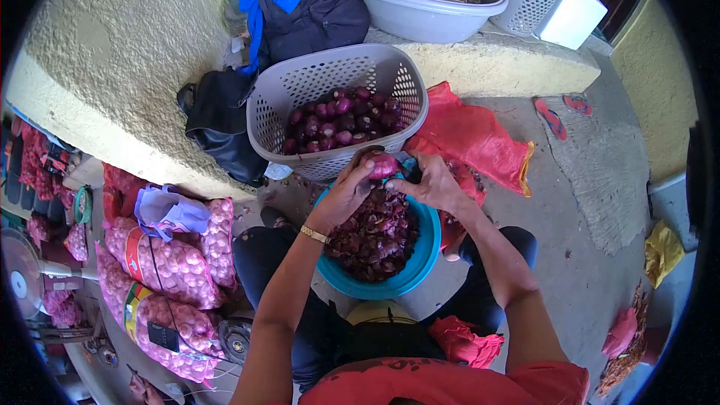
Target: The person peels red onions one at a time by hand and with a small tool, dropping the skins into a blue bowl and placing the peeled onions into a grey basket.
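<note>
A red onion sits in the fingers of my left hand, held over the blue basin. Close against the onion's right side is my right hand, its thumb and fingers closed around a small dark object whose kind I cannot tell. Loose dark-purple onion skins fill much of the basin between my knees. Just beyond my hands stands a grey perforated basket with many smooth red onions inside.
Red mesh sacks lie right of the basket, and a black bag leans at its left. Mesh sacks of pale pink bulbs are stacked at left. A grey tub rests on the ledge. Flip-flops lie at right.
</note>
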Motion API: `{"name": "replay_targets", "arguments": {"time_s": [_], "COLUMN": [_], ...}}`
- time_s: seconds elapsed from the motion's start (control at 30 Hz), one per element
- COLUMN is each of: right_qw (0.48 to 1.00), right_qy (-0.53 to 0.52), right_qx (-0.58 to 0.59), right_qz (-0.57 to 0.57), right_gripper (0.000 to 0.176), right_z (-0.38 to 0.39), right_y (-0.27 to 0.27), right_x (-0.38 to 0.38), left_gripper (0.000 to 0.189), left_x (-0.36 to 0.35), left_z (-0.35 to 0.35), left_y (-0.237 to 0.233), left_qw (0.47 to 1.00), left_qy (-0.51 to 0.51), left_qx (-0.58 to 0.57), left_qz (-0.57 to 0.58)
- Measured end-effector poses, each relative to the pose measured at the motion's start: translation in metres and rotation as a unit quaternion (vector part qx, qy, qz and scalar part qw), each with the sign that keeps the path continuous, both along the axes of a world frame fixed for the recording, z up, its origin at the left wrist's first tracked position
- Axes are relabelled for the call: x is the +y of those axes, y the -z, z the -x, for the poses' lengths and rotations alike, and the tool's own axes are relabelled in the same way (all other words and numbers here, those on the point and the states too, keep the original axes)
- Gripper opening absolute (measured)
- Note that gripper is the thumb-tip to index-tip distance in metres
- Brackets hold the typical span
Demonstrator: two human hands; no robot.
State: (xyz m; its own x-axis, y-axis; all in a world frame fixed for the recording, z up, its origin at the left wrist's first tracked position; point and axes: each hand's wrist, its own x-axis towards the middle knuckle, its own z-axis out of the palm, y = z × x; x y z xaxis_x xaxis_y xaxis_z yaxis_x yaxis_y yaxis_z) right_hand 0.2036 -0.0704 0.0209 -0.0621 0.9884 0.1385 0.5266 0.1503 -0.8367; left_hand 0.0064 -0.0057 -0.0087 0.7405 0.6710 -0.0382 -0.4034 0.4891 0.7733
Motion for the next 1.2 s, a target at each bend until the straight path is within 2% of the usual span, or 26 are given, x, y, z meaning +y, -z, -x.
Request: {"name": "replay_targets", "arguments": {"time_s": [0.17, 0.3, 0.5, 0.83, 1.0, 1.13, 1.2], "right_qw": [1.000, 0.999, 0.999, 0.998, 0.993, 0.995, 0.995], "right_qy": [-0.018, -0.030, -0.046, -0.070, -0.090, -0.089, -0.081], "right_qx": [0.010, -0.016, -0.003, 0.006, 0.060, 0.026, 0.005], "right_qz": [-0.015, 0.010, -0.016, 0.003, -0.046, -0.035, -0.065], "right_gripper": [0.047, 0.045, 0.039, 0.033, 0.029, 0.028, 0.028], "right_z": [0.002, 0.000, 0.003, 0.003, 0.006, 0.006, 0.007], "right_y": [-0.010, -0.009, -0.015, -0.016, -0.006, -0.008, -0.007], "right_x": [-0.001, 0.000, -0.003, -0.004, -0.003, -0.004, -0.003], "left_gripper": [0.053, 0.053, 0.056, 0.057, 0.055, 0.054, 0.055], "left_x": [-0.003, -0.002, 0.000, -0.001, 0.002, 0.000, -0.001], "left_z": [0.000, 0.003, 0.005, 0.006, 0.008, 0.008, 0.007], "left_y": [-0.005, -0.007, -0.005, -0.005, -0.003, -0.006, -0.006], "left_qw": [0.998, 0.998, 0.997, 0.995, 0.992, 0.993, 0.994], "left_qy": [0.008, 0.015, 0.030, 0.023, 0.042, 0.028, 0.025], "left_qx": [0.026, 0.032, 0.051, 0.064, 0.067, 0.074, 0.070], "left_qz": [-0.054, -0.053, -0.044, -0.069, -0.095, -0.085, -0.083]}}
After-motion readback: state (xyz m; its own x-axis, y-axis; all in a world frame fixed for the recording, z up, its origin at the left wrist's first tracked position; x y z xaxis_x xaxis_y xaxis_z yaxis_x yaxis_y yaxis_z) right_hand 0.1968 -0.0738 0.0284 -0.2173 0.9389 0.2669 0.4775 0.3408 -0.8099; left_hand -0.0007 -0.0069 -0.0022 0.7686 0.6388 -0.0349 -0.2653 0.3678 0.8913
